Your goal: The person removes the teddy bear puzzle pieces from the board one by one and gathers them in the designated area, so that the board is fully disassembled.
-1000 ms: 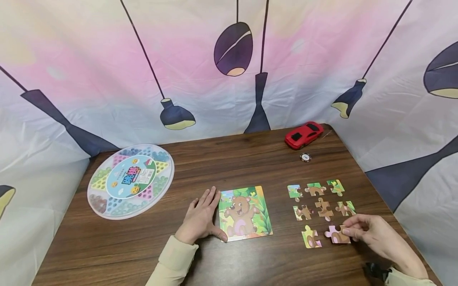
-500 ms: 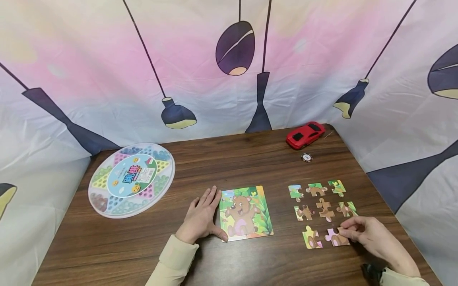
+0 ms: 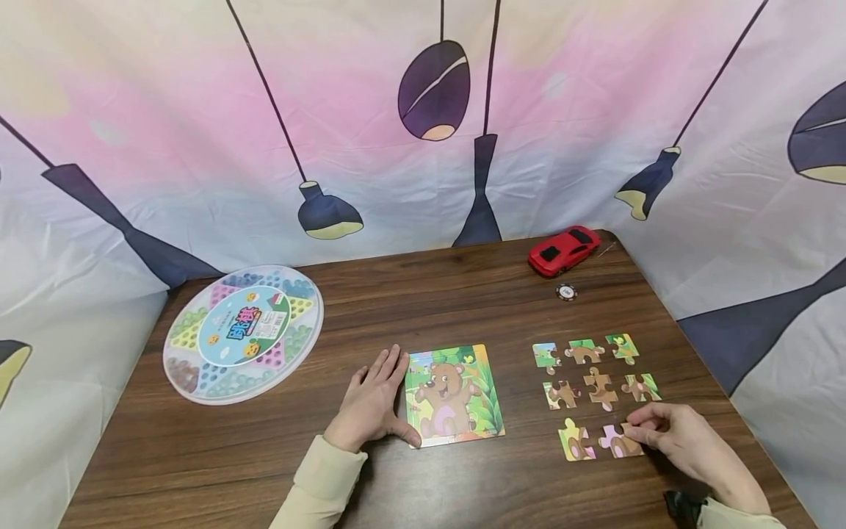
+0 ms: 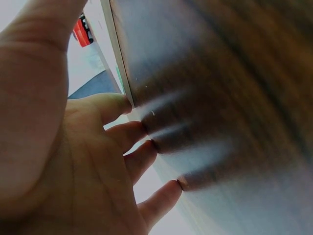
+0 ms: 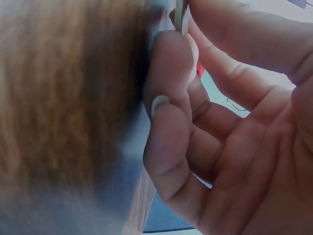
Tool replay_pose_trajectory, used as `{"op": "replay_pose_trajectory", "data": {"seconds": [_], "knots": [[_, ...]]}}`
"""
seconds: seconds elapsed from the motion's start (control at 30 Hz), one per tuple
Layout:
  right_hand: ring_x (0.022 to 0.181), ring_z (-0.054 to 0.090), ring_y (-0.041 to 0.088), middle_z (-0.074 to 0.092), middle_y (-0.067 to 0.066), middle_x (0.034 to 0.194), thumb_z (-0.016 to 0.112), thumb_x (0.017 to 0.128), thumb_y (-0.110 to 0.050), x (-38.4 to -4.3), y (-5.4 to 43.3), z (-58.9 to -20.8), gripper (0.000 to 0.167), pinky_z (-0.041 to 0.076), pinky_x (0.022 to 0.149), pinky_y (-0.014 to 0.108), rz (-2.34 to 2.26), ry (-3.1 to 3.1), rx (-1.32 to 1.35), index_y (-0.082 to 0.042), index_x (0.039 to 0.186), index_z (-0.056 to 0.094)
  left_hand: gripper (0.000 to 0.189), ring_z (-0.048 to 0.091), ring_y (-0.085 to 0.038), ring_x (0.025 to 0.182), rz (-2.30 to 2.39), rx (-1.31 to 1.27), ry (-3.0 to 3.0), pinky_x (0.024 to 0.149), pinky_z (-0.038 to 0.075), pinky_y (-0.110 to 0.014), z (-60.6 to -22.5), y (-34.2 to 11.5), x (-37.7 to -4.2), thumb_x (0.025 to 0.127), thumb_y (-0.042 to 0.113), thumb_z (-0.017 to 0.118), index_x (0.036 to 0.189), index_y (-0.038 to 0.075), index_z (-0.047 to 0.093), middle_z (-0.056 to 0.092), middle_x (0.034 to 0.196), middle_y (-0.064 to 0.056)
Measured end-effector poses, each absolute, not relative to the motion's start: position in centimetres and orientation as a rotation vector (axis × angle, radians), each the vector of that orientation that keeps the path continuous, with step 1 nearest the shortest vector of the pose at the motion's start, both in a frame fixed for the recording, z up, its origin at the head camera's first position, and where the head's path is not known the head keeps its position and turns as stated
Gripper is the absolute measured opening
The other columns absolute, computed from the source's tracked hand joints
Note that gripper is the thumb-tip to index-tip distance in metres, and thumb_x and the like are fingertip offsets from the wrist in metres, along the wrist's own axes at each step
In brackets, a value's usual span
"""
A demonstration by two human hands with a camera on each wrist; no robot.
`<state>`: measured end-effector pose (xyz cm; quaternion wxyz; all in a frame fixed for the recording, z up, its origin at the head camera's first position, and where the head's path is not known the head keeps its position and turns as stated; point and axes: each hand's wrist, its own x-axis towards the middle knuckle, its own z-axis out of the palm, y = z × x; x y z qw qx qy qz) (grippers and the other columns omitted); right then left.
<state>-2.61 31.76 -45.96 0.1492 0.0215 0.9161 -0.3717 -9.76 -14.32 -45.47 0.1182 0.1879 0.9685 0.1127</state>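
A square bear picture board lies on the table, and my left hand rests along its left side, fingers extended, thumb at its lower left corner. In the left wrist view, the fingertips touch the tabletop beside the board's edge. At the right, my right hand pinches the right end of a brown and pink jigsaw piece between thumb and fingers. The right wrist view shows only that piece's thin edge. Left of it lies a yellow-green jigsaw piece; other loose pieces form two rows behind.
A round Chinese checkers set with a clear cover sits at the left. Toward the back right corner are a red toy car and a poker chip. Printed cloth hangs behind the wooden table.
My right hand has shifted slightly left with the bottom-right jigsaw piece, bringing it closer to the yellow-green piece. The left hand stays beside the board.
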Motion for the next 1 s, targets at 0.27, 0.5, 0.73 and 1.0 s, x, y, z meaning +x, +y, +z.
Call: {"op": "replay_pose_trajectory", "data": {"seconds": [0.27,0.5,0.73,1.0], "knots": [[0.063,0.051,0.005,0.060,0.001,0.077,0.072,0.088,-0.019,-2.60,31.72,-46.13,0.022,0.044,0.057,0.024,-1.061,2.657,0.067,0.001,0.098,0.069,0.139,0.015,-0.029,0.147,0.348,0.547,2.825,0.108,0.025,-0.058,-45.35,-14.29,-9.73,0.044,0.069,0.081,0.155,0.009,0.023,0.014,0.161,-0.013],[0.064,0.052,0.006,0.061,0.001,0.078,0.072,0.088,-0.021,-2.68,31.72,-46.04,0.025,0.044,0.058,0.025,-1.041,2.653,0.087,0.002,0.098,0.068,0.139,0.015,-0.029,0.147,0.343,0.550,2.832,0.108,0.026,-0.058,-45.38,-14.33,-9.75,0.044,0.069,0.081,0.155,0.008,0.023,0.014,0.161,-0.014],[0.064,0.053,0.007,0.061,0.002,0.079,0.072,0.088,-0.023,-2.74,31.61,-45.94,0.030,0.044,0.058,0.025,-1.036,2.650,0.126,0.004,0.100,0.065,0.139,0.015,-0.029,0.147,0.343,0.549,2.830,0.108,0.026,-0.058,-45.35,-14.25,-9.77,0.044,0.069,0.081,0.155,0.009,0.023,0.014,0.161,-0.013],[0.067,0.055,0.008,0.061,0.001,0.080,0.071,0.089,-0.030,-2.85,31.52,-45.89,0.038,0.045,0.059,0.025,-0.998,2.667,0.156,0.005,0.103,0.063,0.139,0.015,-0.029,0.147,0.330,0.542,2.826,0.108,0.026,-0.057,-45.38,-14.29,-9.74,0.044,0.069,0.081,0.155,0.009,0.023,0.014,0.161,-0.013]]}}
